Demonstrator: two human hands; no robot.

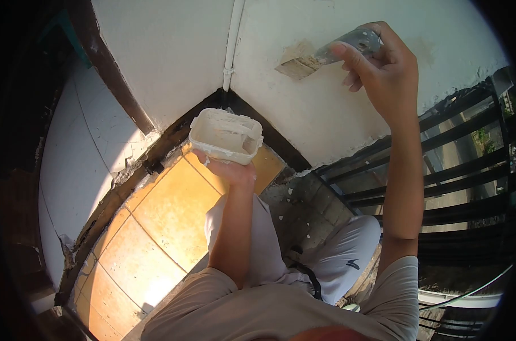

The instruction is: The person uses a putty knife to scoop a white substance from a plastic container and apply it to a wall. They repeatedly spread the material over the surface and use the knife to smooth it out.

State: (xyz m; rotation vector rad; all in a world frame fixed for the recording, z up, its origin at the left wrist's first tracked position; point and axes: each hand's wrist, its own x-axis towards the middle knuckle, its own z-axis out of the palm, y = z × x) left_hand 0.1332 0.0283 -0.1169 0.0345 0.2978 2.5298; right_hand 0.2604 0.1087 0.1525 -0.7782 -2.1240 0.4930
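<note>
My right hand (380, 62) is closed round the dark grey handle of a putty knife (300, 66). Its flat blade lies close against the white wall (326, 113), over a beige, rough-looking patch. Lower and to the left, my left hand (226, 167) supports a white plastic tub (198, 139) from below, fingers mostly hidden under it. Pale filler coats the inside walls of the tub and smears its rim. White smudges show on the fingers of my left hand.
A white pipe (230, 45) runs down the wall corner. Black metal railing (440, 170) stands on the right, with a drop beyond. Orange floor tiles (167, 233) lie below left, beside a broken-edged ledge (107, 193). White crumbs dot the grey floor (303, 207).
</note>
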